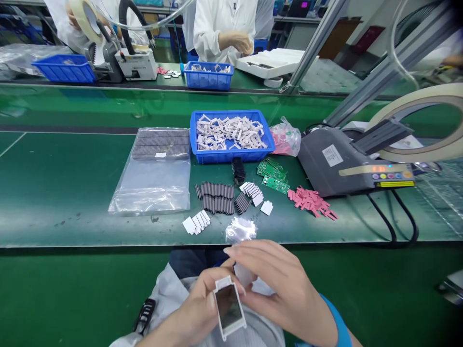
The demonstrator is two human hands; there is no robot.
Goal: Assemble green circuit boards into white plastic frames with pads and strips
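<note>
Below the table's front edge, my left hand (202,303) grips a white plastic frame (243,319) with a dark display panel (228,306) inside it. My right hand (285,289) is just to the right, its fingers bent around a small pale flat piece (244,273) close to the frame's upper end. Directly beyond the hands lies a small pile of clear film (241,229). Around it on the table are white flat pieces (197,222), rows of dark thin parts (217,197) and a single white piece (266,207).
A blue tray (233,156) of white frames stands mid-table, with a plastic bag (150,188) at its left. Green circuit boards (275,184), pink pieces (311,201) and a grey tape machine (333,164) are on the right. People in white work beyond the barrier.
</note>
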